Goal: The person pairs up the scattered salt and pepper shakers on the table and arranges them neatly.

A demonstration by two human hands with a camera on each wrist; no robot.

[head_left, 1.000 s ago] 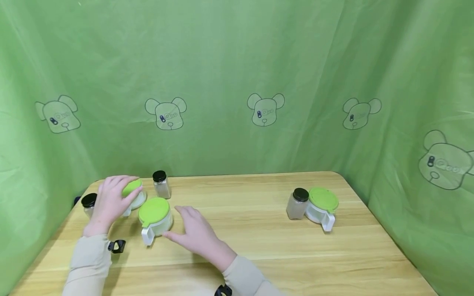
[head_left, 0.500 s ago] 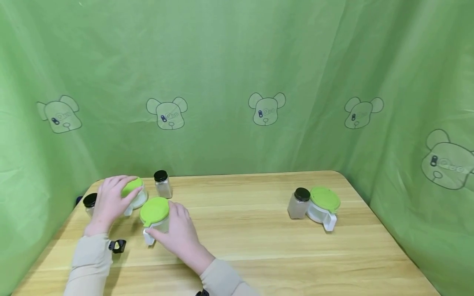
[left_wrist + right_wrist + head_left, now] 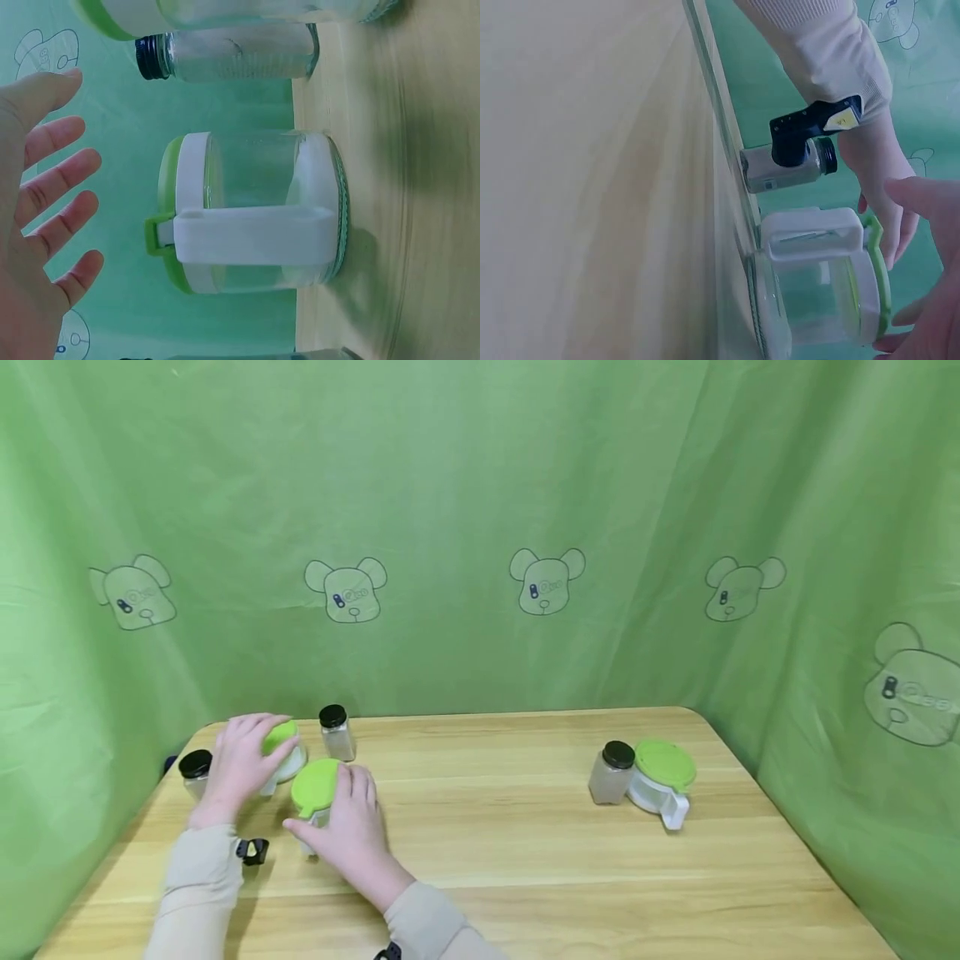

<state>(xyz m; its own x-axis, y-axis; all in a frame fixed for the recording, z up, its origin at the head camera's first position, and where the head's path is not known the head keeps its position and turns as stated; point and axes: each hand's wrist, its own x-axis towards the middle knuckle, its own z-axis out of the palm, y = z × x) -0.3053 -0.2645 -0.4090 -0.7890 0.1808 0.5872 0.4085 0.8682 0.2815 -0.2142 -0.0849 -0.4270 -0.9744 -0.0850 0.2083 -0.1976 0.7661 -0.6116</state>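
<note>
Two glass seasoning jars with green lids and white handles stand on the left of the table. Over the rear seasoning jar [image 3: 247, 225], my left hand [image 3: 245, 764] hovers with fingers spread; the left wrist view shows a gap between them and the lid. My right hand [image 3: 351, 827] is beside the front seasoning jar [image 3: 315, 785], thumb near its handle and fingers along the lid's right side. In the right wrist view the thumb is clear of the jar, while the fingertips are close to the lid's edge; contact is unclear.
Small black-lidded jars stand nearby: one left jar [image 3: 197, 768] beside my left hand, and one back jar [image 3: 337, 735]. Farther right, another black-lidded jar [image 3: 611, 772] stands against a third green-lidded jar [image 3: 663, 777]. A green curtain [image 3: 450, 527] surrounds the wooden table [image 3: 525, 877].
My right hand has moved left, from beside the front seasoning jar to around its right side and handle. My left hand stays over the rear one. The head view has shifted slightly.
</note>
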